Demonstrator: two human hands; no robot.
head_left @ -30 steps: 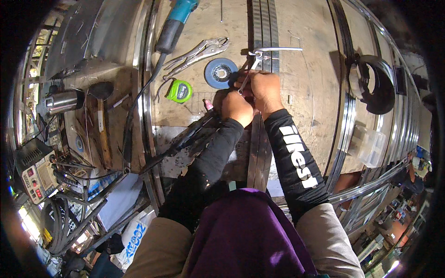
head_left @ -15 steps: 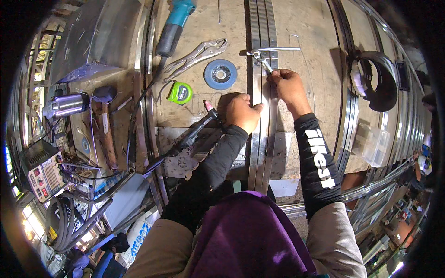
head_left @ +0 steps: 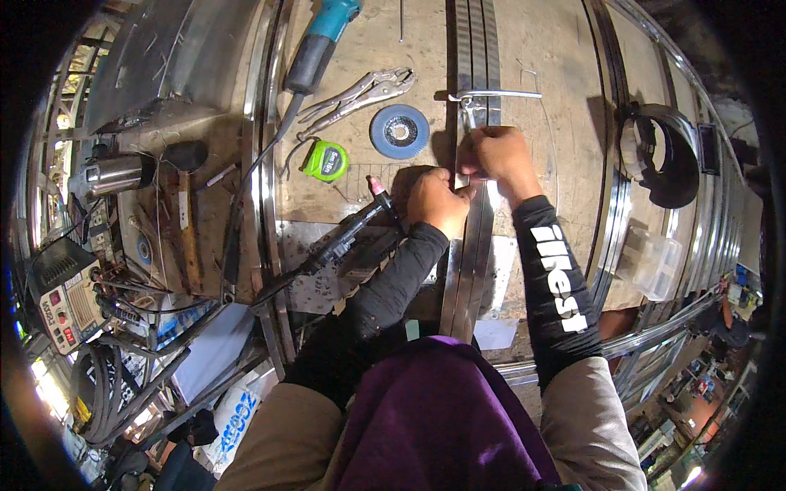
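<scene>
Narrow shiny metal bars [head_left: 468, 270] lie side by side, running away from me down the middle of the table. A silver T-shaped metal tool [head_left: 512, 93] lies with its thin blade across their far part. Its short handle runs back to my right hand [head_left: 501, 160], which is closed round the handle's near end, fingers curled under and partly hidden. My left hand [head_left: 440, 201] is closed against the bars' left edge, thumb resting over them. What it grips is hidden. The fingertips of both hands nearly meet above the bars.
Left of the bars lie a grinding disc [head_left: 399, 131], locking pliers [head_left: 360, 98], a green tape measure [head_left: 325, 160], a teal angle grinder [head_left: 315, 49] and a welding torch [head_left: 344, 233]. A hammer [head_left: 187, 204] and welding machine [head_left: 67, 309] are farther left; a welding helmet [head_left: 675, 168] is right.
My right hand has shifted left, closer to my left hand, and the tool's handle has swung to point more straight toward me. The left hand stays at the bars. The whole view has shifted slightly.
</scene>
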